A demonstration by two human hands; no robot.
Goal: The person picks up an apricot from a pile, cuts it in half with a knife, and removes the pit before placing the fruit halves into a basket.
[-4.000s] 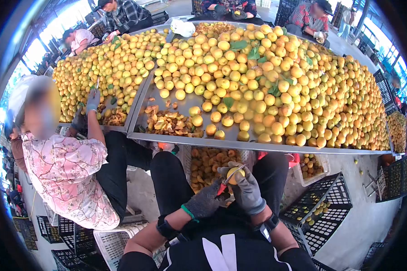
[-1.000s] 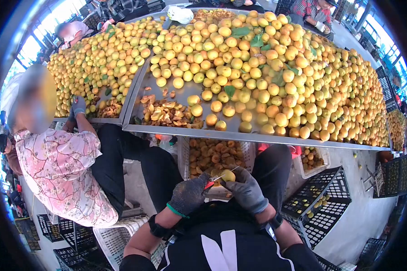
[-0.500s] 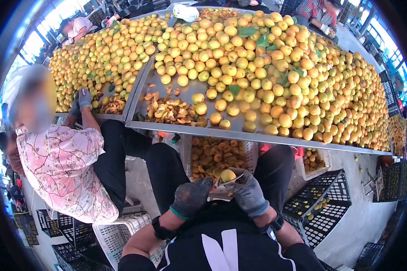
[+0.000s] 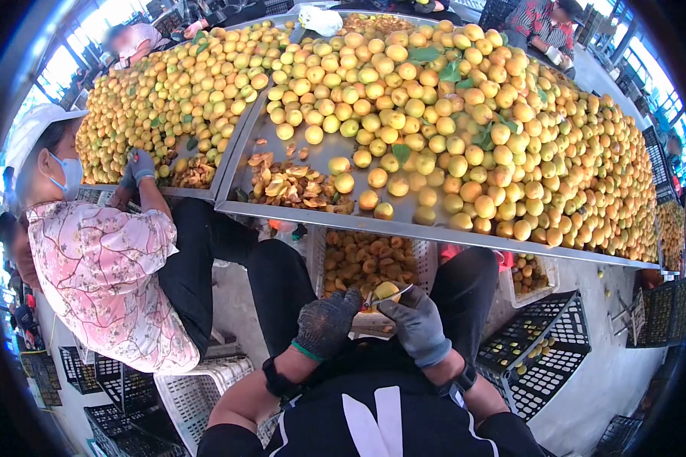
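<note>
My left hand, in a dark glove with a green cuff, is closed around a small knife; a bit of red shows by its fingers. The thin blade points right across a yellow apricot. Gripping that apricot from the right side is my right hand, in a grey glove. Both hands are close together above my lap. Just beyond them, between my knees, stands a pale crate of apricot halves. How deep the blade sits in the fruit is hard to see.
A metal-rimmed table carries heaped whole apricots and a pile of cut pieces. A co-worker in a pink floral shirt sits at my left. Black crates stand at right, a white crate at lower left.
My hands have shifted slightly upward, and the apricot now sits a little higher with the blade tilted across it. The co-worker at left has turned the head toward the table.
</note>
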